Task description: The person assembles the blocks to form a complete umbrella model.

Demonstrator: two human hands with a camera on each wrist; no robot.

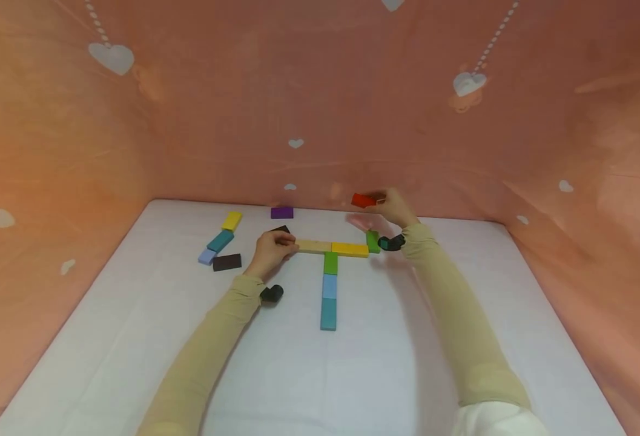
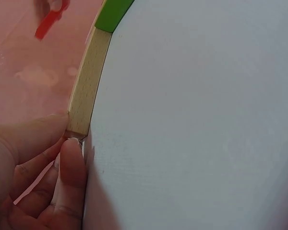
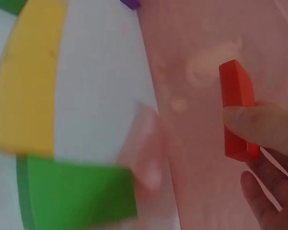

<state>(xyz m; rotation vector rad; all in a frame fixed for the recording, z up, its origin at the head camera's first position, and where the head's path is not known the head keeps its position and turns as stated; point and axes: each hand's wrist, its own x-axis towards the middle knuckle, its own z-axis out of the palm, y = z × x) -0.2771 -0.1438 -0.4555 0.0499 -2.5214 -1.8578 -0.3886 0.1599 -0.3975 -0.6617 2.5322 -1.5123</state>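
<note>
At nine to ten o'clock from the left hand (image 1: pixel 267 254), three smooth flat blocks (image 1: pixel 220 241) are lined up, a black block (image 1: pixel 227 262) beside them. A second black block (image 1: pixel 281 229) is partly hidden by that hand, by which a grainy wooden block (image 1: pixel 315 246) is pinched at one end. At three o'clock it is met by a yellow block (image 1: pixel 350 250), a three-block stem (image 1: pixel 329 286) being run toward six; beyond, a green block (image 3: pixel 81 194) is blurred. Near the table's (image 1: pixel 276 375) far edge a red block (image 3: pixel 234 86), partly thumb-covered, is gripped aloft by the right hand (image 1: pixel 396 209).
</note>
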